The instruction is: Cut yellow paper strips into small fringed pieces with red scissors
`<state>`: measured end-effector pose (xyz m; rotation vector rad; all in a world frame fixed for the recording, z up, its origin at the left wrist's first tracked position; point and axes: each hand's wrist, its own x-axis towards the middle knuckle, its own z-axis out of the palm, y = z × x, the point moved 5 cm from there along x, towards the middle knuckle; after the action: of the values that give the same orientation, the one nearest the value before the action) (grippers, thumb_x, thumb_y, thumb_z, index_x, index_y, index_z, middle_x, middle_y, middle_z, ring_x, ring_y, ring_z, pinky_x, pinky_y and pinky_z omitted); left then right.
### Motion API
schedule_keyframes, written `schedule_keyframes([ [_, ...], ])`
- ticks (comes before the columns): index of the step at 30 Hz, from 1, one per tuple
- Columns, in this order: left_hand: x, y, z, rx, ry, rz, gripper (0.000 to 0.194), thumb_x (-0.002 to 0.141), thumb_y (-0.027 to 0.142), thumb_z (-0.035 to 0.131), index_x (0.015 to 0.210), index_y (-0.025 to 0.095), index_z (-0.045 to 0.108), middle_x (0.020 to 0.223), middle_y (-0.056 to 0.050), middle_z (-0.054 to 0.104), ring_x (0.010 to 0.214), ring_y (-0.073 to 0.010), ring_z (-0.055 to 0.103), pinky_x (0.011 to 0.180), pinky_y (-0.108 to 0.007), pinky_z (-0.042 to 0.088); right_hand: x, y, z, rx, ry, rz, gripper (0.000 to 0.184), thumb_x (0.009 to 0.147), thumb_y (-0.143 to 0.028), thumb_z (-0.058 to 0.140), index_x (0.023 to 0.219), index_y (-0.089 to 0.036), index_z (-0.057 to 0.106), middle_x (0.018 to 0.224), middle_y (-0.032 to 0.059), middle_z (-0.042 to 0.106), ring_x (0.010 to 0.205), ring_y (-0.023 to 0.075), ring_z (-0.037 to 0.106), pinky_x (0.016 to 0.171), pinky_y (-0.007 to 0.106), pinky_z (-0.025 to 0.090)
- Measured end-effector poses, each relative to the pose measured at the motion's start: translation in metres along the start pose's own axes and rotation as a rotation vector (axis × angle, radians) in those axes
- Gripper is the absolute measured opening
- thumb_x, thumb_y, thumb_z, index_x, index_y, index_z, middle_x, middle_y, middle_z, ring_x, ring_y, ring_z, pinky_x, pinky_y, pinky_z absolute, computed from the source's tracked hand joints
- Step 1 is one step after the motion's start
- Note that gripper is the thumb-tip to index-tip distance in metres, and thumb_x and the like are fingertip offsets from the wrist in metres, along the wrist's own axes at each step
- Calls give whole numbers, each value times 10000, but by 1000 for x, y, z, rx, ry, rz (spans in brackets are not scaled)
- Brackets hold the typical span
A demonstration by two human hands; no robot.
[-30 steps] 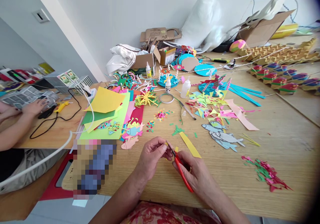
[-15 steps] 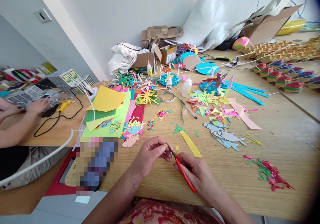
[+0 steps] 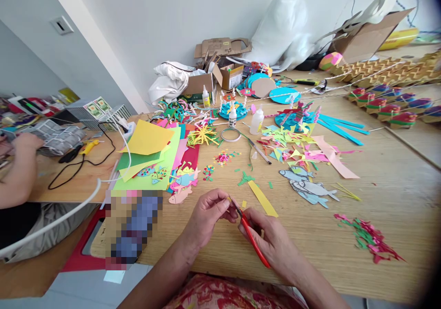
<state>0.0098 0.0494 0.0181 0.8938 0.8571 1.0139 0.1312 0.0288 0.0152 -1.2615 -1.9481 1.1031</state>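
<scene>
My right hand (image 3: pixel 263 235) is wrapped round red-handled scissors (image 3: pixel 254 241), whose blades point up and left to my other hand's fingertips. My left hand (image 3: pixel 212 214) is closed in a pinch on a tiny piece of yellow paper, mostly hidden by the fingers and blades. A small yellow paper square (image 3: pixel 244 203) lies on the table just beyond the scissors. Past it rests a yellow paper strip (image 3: pixel 262 198), slanting beside green paper scraps (image 3: pixel 245 179). Grey-blue paper fish (image 3: pixel 305 185) lie to the right.
Coloured paper sheets (image 3: pixel 148 139) and cut-out paper fish (image 3: pixel 181 195) are at the left. Glue bottles (image 3: pixel 257 121) and a tape roll (image 3: pixel 230 135) stand farther back. Red and green shreds (image 3: pixel 370 240) lie at the right. A co-worker's arm (image 3: pixel 20 171) is at the far left.
The scissor blades have shifted slightly at my left fingertips, and less of the yellow piece shows there. The co-worker's hand has moved left.
</scene>
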Motion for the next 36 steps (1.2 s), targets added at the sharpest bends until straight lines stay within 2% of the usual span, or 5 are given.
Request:
schedule_keyframes([
  [11,0,-6,0,-34,-6,-10,125,762,231,573,743,114,612,689,-27,614,592,-95,560,577,-214,460,-2,1,1,-9,8,-2,276,856,-329,368,639,-180,451,551,-44,416,507,98,367,472,207,294],
  [20,-1,4,-12,166,-105,-111,165,747,274,568,738,112,594,684,-32,604,605,-102,566,585,-220,462,-4,3,-2,-55,-107,26,314,866,-375,333,636,-186,434,548,-45,404,505,101,365,475,211,285],
  [25,11,23,-44,588,-65,-107,162,752,288,510,691,140,530,626,18,530,518,-77,492,496,-193,409,-5,10,-1,-167,-153,48,321,868,-383,319,629,-193,416,553,-31,450,503,111,404,482,222,295],
  [30,45,50,-65,1559,13,113,212,805,219,385,693,165,557,667,4,557,651,-121,502,592,-220,377,-8,21,10,-217,-166,35,302,868,-359,317,628,-199,406,583,-11,511,529,122,459,502,227,312],
  [36,83,40,-76,1767,-21,75,231,812,190,381,728,162,594,776,-54,614,742,-171,541,655,-257,376,-15,30,12,-237,-176,51,316,866,-383,299,617,-206,381,560,-11,505,506,122,448,486,229,300],
])
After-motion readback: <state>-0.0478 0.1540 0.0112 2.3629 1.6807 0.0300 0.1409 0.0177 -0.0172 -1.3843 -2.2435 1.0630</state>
